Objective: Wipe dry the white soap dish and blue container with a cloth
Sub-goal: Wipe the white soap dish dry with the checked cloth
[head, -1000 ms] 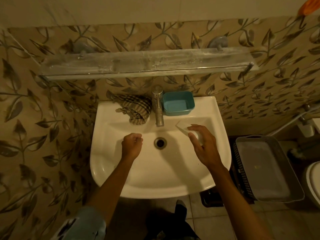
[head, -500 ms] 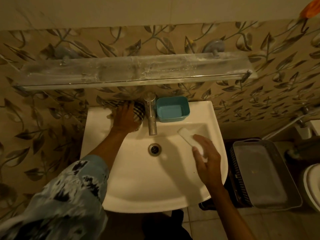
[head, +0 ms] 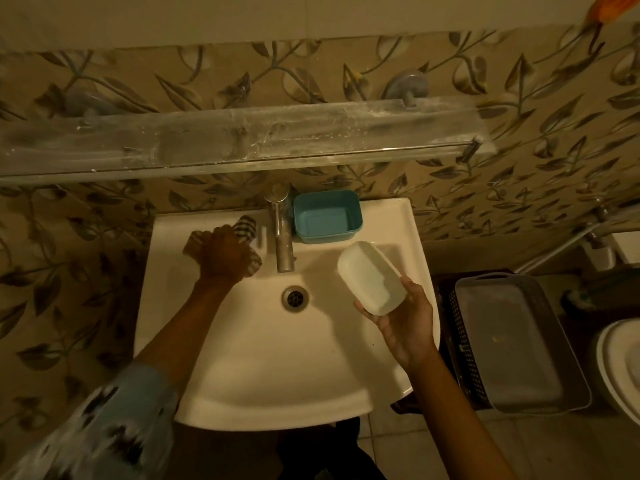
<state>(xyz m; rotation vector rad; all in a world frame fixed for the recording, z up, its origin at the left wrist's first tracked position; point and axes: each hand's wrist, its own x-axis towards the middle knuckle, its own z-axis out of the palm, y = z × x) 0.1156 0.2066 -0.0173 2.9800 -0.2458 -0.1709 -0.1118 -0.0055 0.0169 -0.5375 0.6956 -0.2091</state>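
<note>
1. Fetching of the cloth (head: pixel 246 226) was judged to be the step in hand; no wiping appeared to have begun.
2. The left hand (head: pixel 225 254) lay on the cloth at the back-left ledge of the sink (head: pixel 242 375), just left of the tap (head: pixel 282 237). Its grip was curled down over the bunched, striped fabric.
3. The right hand (head: pixel 405 323) held the white soap dish (head: pixel 370 277) above the right side of the basin, apart from the sink. Its grip pinched the dish's near end, with the thumb at the rim and the fingers beneath.
4. The next move, in my judgement, called for lifting the cloth past the tap and bringing it to the dish. The dish's hollow would need to stay turned toward the cloth. A hold at one end only looked light, so a firmer one seemed advisable under wiping pressure.
5. The dish was oblong with rounded corners, shallow, tilted, and empty. Wetness could not be told in the dim light.
6. The blue container (head: pixel 327 218) stood upright at the sink's back edge, just right of the tap. It was empty and untouched, and its wiping was judged outstanding.
</note>
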